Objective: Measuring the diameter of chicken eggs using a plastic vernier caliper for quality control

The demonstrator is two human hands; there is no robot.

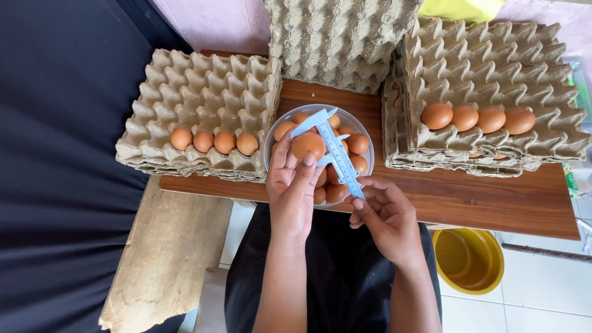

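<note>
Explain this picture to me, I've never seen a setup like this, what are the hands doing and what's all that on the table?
There is one picture, from a camera on a person's head, looking down at their own bare hands. The left hand holds a brown egg between the jaws of a blue caliper, which the right hand holds by its lower end. Under them a bowl of eggs stands on a wooden table. A left tray and a right tray each hold four eggs. A yellow basin sits on the floor.
</note>
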